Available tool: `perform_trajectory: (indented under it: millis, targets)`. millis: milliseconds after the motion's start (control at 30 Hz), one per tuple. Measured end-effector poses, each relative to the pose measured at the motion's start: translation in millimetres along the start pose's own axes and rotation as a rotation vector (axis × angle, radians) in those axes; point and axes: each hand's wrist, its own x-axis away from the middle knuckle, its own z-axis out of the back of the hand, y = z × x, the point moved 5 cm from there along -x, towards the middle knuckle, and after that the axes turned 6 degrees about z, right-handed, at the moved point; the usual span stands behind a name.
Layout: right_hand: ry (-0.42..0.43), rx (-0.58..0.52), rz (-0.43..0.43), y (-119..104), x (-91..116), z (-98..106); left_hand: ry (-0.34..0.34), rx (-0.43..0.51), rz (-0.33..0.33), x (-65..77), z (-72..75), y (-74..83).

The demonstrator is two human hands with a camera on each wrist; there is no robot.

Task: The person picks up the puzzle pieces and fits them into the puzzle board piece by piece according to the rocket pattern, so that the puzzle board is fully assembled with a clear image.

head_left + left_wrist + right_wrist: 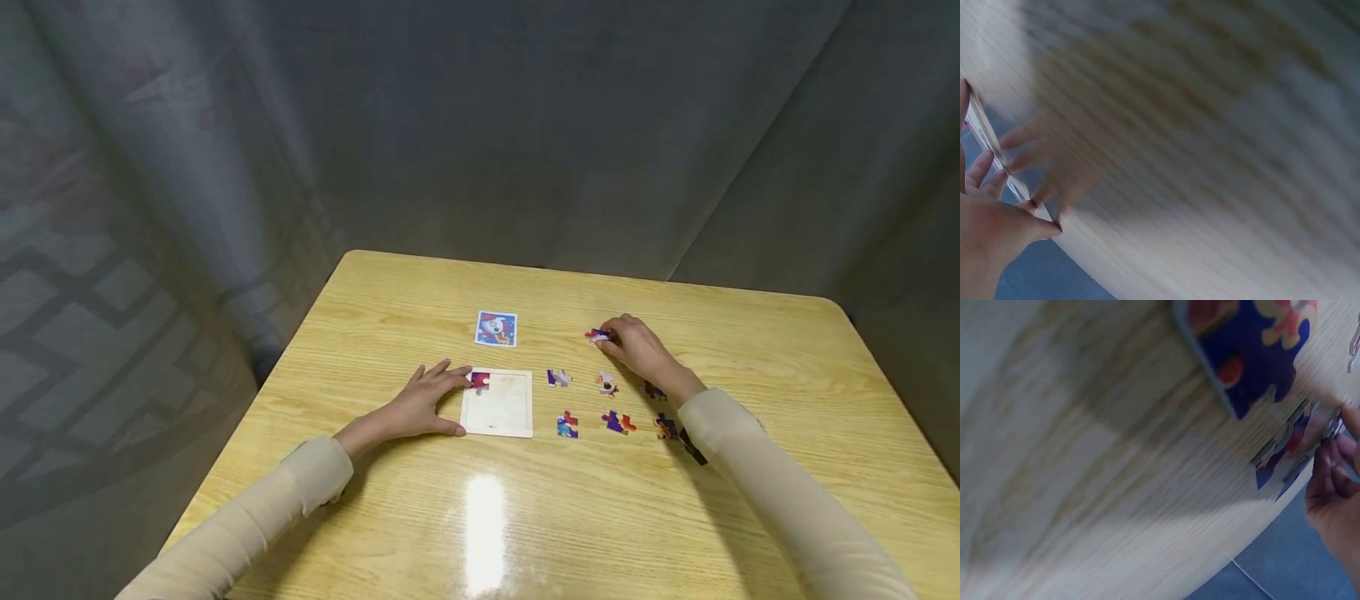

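Note:
My left hand (423, 404) rests at the left side of a white square puzzle tray (512, 431), fingers spread. Its fingertips touch near the upper left corner and its thumb (1044, 230) lies at the lower left edge. One red and purple puzzle piece (480, 380) sits in the tray's upper left corner. Above the table's right half, my right hand (637, 346) pinches another puzzle piece (597, 335) between thumb and fingers. In the right wrist view that piece (1333, 425) shows mostly edge-on, close to the fingertips.
Several loose pieces lie right of the tray, among them a purple and white piece (558, 377), a blue and red piece (567, 425) and a purple and orange piece (618, 422). A picture card (496, 328) lies behind the tray. Grey curtains (525, 125) hang behind the table.

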Motion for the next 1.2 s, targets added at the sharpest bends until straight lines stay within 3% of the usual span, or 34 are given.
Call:
perform_trajectory:
  millis: [433, 633, 900, 1200]
  targets:
    - [0.081, 0.039, 0.058, -4.7, 3.6, 11.4, -0.011, -0.014, -0.018, -3.7, -0.3, 6.0]
    - [0.094, -0.034, 0.115, -39.4, -1.3, 9.8, -0.017, -0.006, -0.009, -2.4, 0.2, 5.9]
    - [0.067, -0.087, 0.215, -92.9, -7.2, -9.5, -0.018, -0.009, 0.000, -2.0, 0.5, 7.7]
    - [-0.011, -0.131, 0.258, -130.3, -9.0, -29.6, -0.024, -0.020, 0.000, -2.6, 0.0, 8.8]
